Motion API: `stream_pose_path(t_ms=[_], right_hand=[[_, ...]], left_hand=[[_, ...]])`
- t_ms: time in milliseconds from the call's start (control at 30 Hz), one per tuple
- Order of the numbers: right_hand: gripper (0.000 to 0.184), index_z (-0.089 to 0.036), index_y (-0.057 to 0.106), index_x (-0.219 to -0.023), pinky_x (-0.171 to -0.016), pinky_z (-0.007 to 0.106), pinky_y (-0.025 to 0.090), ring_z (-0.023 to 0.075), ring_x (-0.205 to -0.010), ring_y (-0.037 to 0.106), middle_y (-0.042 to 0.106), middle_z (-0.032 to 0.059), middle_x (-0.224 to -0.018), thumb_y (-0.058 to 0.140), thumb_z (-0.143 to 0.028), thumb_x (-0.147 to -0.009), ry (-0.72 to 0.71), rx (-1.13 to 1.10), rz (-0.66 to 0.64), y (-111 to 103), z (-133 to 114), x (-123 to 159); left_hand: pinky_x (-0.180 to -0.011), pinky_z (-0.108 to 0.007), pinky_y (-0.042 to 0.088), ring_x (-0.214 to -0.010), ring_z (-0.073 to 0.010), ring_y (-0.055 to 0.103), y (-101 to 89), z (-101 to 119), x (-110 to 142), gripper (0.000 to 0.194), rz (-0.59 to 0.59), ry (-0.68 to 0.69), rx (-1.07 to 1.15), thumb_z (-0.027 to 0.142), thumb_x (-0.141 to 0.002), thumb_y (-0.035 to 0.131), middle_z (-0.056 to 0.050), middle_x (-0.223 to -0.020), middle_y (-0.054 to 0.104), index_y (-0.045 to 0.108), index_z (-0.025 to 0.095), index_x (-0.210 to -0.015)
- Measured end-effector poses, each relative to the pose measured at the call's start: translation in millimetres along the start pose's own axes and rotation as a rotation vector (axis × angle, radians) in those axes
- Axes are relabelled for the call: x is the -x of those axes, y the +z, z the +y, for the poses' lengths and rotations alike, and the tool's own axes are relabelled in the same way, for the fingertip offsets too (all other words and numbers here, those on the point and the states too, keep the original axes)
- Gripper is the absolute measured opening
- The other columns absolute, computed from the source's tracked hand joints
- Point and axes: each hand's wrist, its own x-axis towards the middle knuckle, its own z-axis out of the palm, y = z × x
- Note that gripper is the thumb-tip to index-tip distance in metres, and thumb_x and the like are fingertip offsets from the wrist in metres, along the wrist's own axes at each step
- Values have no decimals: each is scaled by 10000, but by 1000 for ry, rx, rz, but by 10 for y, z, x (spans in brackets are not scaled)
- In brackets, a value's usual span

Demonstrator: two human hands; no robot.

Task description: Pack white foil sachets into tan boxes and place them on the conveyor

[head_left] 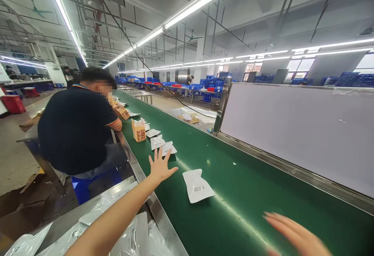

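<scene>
Along the green conveyor belt (239, 193), a co-worker in a dark shirt (76, 127) sat at the left edge, near an orange carton (139, 131). Left hand (160, 166) was stretched over the belt, fingers spread, holding nothing, nearest a white pouch (168, 148). Second white pouch (198, 186) lay flat between both hands. Right hand (295, 235) was blurred, fingers loosely spread, empty.

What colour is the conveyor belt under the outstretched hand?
Green, plain with no pattern. The head view shows the belt under the left hand.
</scene>
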Motion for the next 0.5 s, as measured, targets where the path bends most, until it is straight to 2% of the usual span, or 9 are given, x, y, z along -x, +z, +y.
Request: stream_pose_path(t_ms=[33,100,200,267,333,400,500], right_hand=[[523,-365,501,-1306,-957,522,439,345,-1252,428,423,53,-1405,546,-545,-817,-27,29,-38,156,-85,-103],[609,-409,449,-1344,-970,632,362,418,-1325,297,293,32,-1495,585,-550,-767,-28,130,-159,535,-231,-353],[662,-443,422,-1351,-938,731,265,484,-1348,168,213,37,-1530,600,-577,-728,89,263,-352,1133,-280,-688],[649,-457,426,-1340,-915,733,281,489,-1333,207,269,44,-1511,586,-595,-726,138,271,-449,1436,-178,-775],[620,-459,449,-1324,-888,703,348,473,-1277,344,351,64,-1471,568,-602,-732,141,249,-493,1635,-15,-728],[576,-417,499,-1303,-838,609,453,411,-1148,519,423,109,-1419,543,-587,-755,81,218,-439,1768,159,-585],[472,-261,614,-1214,-718,453,537,318,-946,634,464,215,-1336,419,-489,-849,-39,200,-179,1929,355,-329]], left_hand=[[-1047,-695,16,-1403,-412,-77,75,-48,-190,886,-13,-22,-32,584,-726,612,-116,-1559,-27,202,305,-1460],[-1028,-715,-4,-1393,-415,-131,233,-116,-546,924,-57,-33,-80,680,-684,594,-55,-1561,-83,161,394,-1448],[-1024,-712,-35,-1383,-419,-162,436,-215,-1008,946,-102,-17,-89,740,-629,591,-16,-1563,-71,185,437,-1428],[-1018,-715,-49,-1379,-431,-161,541,-311,-1245,949,-132,-27,-83,784,-595,572,-8,-1564,-63,229,448,-1413],[-1001,-738,-16,-1377,-471,-101,639,-419,-1396,959,-163,-61,-69,806,-568,566,-29,-1566,-35,262,448,-1404],[-992,-748,73,-1367,-513,17,743,-495,-1445,965,-180,-101,-51,782,-576,583,-72,-1565,31,262,426,-1413],[-1035,-669,181,-1357,-483,172,889,-474,-1371,834,-142,-125,-35,642,-724,561,-123,-1538,168,249,351,-1440]])
